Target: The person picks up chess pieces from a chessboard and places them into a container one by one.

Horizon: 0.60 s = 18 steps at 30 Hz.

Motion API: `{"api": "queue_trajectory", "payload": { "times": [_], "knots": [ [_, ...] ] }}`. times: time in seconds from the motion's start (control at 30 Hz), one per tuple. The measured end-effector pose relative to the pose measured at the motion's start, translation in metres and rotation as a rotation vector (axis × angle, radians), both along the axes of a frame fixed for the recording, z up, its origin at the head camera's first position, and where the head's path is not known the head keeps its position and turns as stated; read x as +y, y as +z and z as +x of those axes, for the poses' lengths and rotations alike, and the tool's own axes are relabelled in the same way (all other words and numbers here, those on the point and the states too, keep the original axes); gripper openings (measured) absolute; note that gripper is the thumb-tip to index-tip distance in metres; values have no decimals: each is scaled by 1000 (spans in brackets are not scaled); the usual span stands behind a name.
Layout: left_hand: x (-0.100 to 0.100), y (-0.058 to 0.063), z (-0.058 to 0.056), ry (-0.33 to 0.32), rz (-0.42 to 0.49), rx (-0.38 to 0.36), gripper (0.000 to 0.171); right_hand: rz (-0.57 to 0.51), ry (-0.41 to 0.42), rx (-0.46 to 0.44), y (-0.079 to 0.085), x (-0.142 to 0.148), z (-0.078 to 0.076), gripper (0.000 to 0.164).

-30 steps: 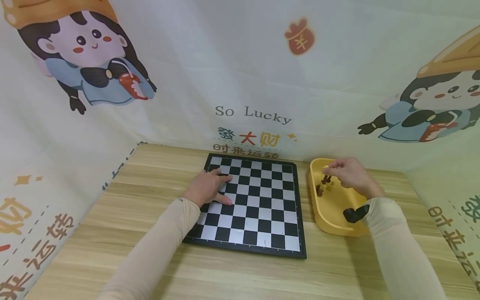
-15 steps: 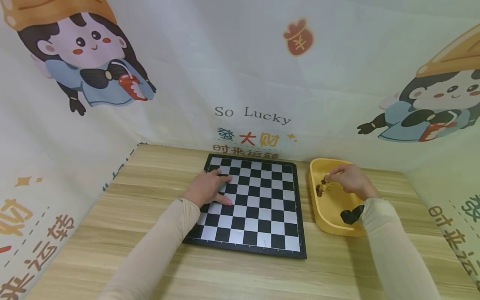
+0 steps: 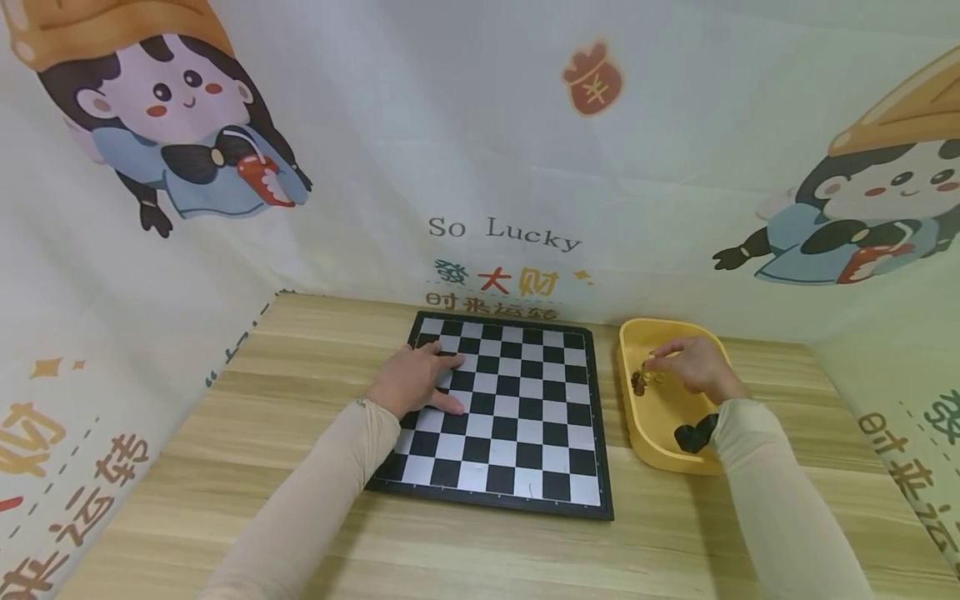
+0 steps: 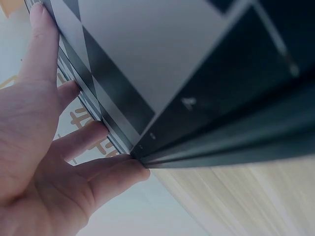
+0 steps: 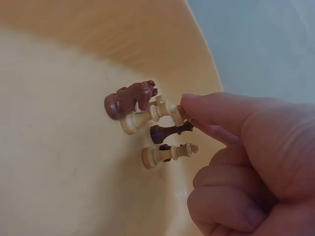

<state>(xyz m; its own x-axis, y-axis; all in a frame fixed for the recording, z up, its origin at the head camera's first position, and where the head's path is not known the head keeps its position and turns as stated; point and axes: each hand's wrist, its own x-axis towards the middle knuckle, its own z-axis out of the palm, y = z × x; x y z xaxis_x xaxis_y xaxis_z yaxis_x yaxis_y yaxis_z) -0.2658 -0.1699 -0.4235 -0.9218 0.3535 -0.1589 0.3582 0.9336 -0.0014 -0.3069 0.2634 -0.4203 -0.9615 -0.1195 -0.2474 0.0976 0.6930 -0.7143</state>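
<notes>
My left hand (image 3: 408, 379) rests with spread fingers on the left side of a black-and-white chessboard (image 3: 510, 429). In the left wrist view, the fingertips touch the board's dark edge. My right hand (image 3: 697, 367) is over the far part of a yellow tray (image 3: 667, 425), to the right of the board. Thumb and forefinger pinch the top of a cream chess piece (image 5: 140, 119) in the right wrist view; its exact kind is unclear. Close beside it are a reddish-brown knight (image 5: 130, 98), a dark chess piece (image 5: 165, 132) and a cream king (image 5: 157, 156). Another dark piece is mostly hidden.
A wooden table (image 3: 450, 550) bears the board and tray. Behind them hangs a white printed curtain (image 3: 375, 150), close to the tray's far rim. A black band with a block (image 3: 696, 433) sits at the right wrist, over the tray.
My right hand has moved down and slightly to the left, lower into the tray among the chess pieces. The left hand stays in place on the chessboard.
</notes>
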Motion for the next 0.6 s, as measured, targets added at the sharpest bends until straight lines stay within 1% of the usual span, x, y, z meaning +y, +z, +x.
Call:
{"api": "queue_trajectory", "payload": {
  "times": [0.1,0.23,0.47,0.6],
  "knots": [
    [-1,2,-1,-3,5,3,92,6,-6,1,0,-1,-1,42],
    [-1,1,0,-5,13,11,92,13,-21,-2,-2,-1,-1,42],
    [-1,-1,1,-4,8,4,92,-12,-10,-6,-6,0,1,41],
    [-1,-1,0,-6,10,20,92,-16,-8,-8,-6,0,1,41]
  ]
}}
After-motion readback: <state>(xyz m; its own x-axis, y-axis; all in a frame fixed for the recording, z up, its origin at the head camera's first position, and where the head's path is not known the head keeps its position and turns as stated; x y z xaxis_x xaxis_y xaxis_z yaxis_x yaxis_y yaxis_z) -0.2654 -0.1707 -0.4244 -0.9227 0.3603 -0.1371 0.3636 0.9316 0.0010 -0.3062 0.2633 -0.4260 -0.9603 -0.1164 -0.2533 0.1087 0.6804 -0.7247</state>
